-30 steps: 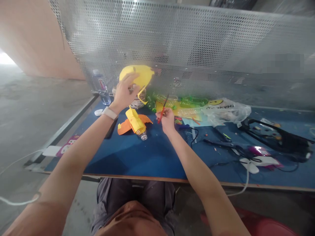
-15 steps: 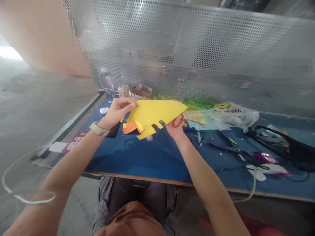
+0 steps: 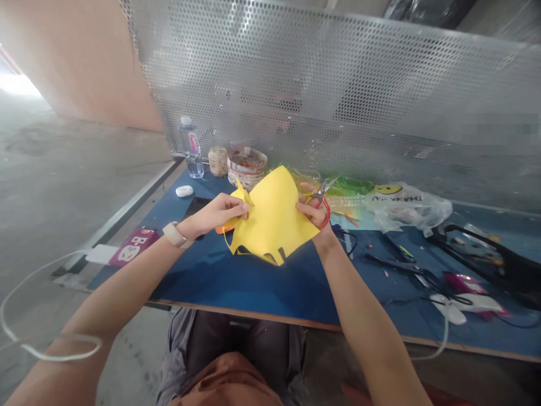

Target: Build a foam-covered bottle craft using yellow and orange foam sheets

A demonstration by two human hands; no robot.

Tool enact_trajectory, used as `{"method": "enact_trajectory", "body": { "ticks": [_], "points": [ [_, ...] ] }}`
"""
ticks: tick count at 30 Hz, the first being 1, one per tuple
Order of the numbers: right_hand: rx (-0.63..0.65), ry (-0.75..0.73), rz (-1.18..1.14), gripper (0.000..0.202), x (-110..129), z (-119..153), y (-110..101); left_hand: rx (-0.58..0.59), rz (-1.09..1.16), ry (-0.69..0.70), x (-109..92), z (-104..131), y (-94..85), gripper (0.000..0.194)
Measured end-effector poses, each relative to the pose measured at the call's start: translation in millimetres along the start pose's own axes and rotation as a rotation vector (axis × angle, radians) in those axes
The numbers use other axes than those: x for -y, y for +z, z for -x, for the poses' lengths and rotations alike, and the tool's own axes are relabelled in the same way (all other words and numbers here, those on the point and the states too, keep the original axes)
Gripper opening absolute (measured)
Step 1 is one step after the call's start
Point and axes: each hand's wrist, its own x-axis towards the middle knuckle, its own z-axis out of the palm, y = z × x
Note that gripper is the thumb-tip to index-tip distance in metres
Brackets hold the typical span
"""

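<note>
A yellow paper sheet [image 3: 273, 211] with notches cut into its near edge is held up over the blue table, bent between both hands. My left hand [image 3: 222, 214] pinches its left side, where a small flap sticks up. A bit of orange paper [image 3: 226, 227] shows behind that side. My right hand [image 3: 315, 211] grips the right edge of the sheet and also has a pair of scissors [image 3: 324, 194] with red handles hooked on its fingers. The scissor blades point up and away to the right, apart from the paper. A black phone [image 3: 198, 207] lies partly under my left hand.
At the back stand a water bottle [image 3: 192, 148], a jar [image 3: 218, 162] and a woven basket [image 3: 247, 169]. A white plastic bag [image 3: 406, 206] lies right, near tools and cables. A metal mesh panel [image 3: 270, 73] rises behind the table [image 3: 253, 293].
The yellow sheet has been turned and bent, its notched edge now facing me. My right hand has come round its side, bringing the scissors into full view. The left hand has shifted slightly right and down.
</note>
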Motion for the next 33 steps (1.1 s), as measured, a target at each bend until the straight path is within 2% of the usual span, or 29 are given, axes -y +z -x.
{"method": "enact_trajectory", "body": {
  "ticks": [4, 8, 11, 14, 18, 20, 23, 25, 28, 33],
  "points": [
    [0.048, 0.066, 0.027, 0.071, 9.9, 5.3, 0.0, -0.034, 0.268, -0.126, 5.9, 3.2, 7.0, 0.057],
    [0.131, 0.177, -0.014, 0.064, 20.9, 17.5, 2.1, 0.013, 0.474, -0.198, 10.6, 5.9, 19.5, 0.057],
    [0.187, 0.227, 0.034, 0.067, 22.4, 23.2, 5.8, 0.028, 0.486, -0.167, 11.9, 8.1, 28.0, 0.056],
    [0.217, 0.293, 0.083, 0.072, 18.5, 21.0, 5.7, 0.031, 0.399, -0.100, 11.5, 8.5, 29.5, 0.057],
    [0.166, 0.295, 0.088, 0.059, 11.7, 11.2, -2.5, -0.018, 0.230, -0.113, 11.5, 7.3, 22.7, 0.057],
    [0.145, 0.265, 0.076, 0.056, 9.0, 6.8, -6.3, -0.122, 0.189, -0.116, 12.0, 7.0, 18.8, 0.058],
    [0.117, 0.228, 0.090, 0.062, 5.0, 2.4, -7.5, -0.272, 0.255, -0.127, 11.5, 6.7, 14.6, 0.058],
    [0.055, 0.193, 0.132, 0.066, 1.9, 0.7, -6.0, -0.272, 0.314, -0.168, 9.8, 6.3, 12.5, 0.059],
    [-0.050, 0.153, 0.188, 0.069, -1.4, -1.2, -3.4, -0.213, 0.373, -0.266, 8.3, 4.7, 9.7, 0.058],
    [-0.014, 0.201, 0.255, 0.069, 3.0, -1.2, -3.9, -0.228, 0.493, -0.394, 14.4, 2.0, 7.7, 0.062]
  ]
}}
